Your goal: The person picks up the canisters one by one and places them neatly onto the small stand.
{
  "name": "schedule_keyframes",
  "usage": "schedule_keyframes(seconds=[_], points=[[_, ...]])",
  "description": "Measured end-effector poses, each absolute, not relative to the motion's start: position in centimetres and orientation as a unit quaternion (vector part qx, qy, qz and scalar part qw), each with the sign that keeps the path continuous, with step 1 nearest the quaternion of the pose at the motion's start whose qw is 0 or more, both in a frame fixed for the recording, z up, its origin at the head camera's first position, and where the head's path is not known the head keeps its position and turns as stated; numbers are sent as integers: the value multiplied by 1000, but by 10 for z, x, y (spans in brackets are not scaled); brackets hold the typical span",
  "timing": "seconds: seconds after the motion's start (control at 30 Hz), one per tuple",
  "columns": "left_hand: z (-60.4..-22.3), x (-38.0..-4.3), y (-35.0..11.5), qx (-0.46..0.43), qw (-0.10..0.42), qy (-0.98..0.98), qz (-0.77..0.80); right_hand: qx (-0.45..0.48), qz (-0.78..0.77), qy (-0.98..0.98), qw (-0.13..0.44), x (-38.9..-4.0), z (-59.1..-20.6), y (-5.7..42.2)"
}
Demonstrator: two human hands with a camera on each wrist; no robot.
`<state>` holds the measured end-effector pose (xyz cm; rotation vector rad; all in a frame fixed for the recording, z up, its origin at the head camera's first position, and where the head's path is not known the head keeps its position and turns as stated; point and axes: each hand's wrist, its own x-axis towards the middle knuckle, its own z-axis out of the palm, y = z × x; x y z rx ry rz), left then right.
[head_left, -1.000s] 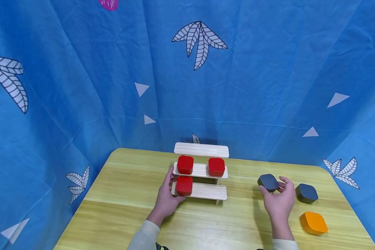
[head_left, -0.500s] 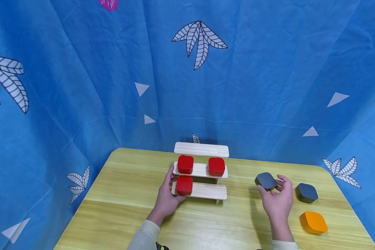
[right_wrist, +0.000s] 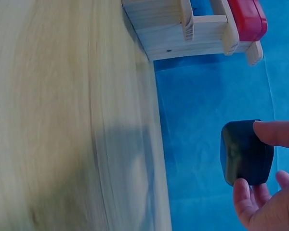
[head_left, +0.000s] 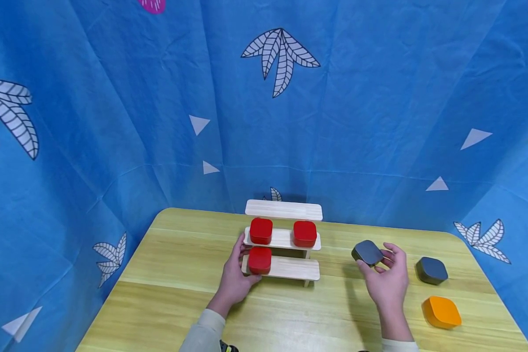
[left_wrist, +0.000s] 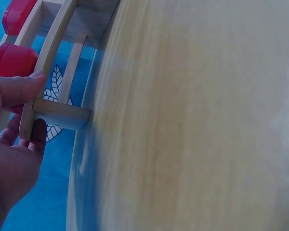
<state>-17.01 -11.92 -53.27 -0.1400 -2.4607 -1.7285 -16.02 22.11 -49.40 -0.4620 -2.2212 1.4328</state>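
A small three-tier wooden rack (head_left: 290, 268) stands toward the back of the table. Two red rounded-square boxes, one left (head_left: 261, 231) and one right (head_left: 305, 234), sit on its middle shelf. A third red box (head_left: 259, 260) is at the left end of the bottom shelf. My left hand (head_left: 236, 278) grips the rack's left end, thumb in front and fingers behind, as the left wrist view (left_wrist: 14, 144) also shows. Held above the table to the right of the rack, a dark grey rounded-square box (head_left: 367, 253) is pinched between thumb and fingers of my right hand (head_left: 387, 278).
On the wooden table (head_left: 167, 264), a second dark grey box (head_left: 431, 271) lies right of my right hand. An orange box (head_left: 441, 313) sits nearer the front. A blue patterned cloth (head_left: 356, 122) hangs behind and at both sides of the table.
My right hand has moved slightly left and away from me with the dark grey box, closer to the rack. The left hand stays on the rack's left end.
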Motion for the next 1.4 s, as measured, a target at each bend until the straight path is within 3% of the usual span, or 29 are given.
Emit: schedule_keyframes(seconds=[1.4], points=[[-535, -171, -118, -50, 70, -813, -576, -104, 562, -798, 194, -150, -490, 195]])
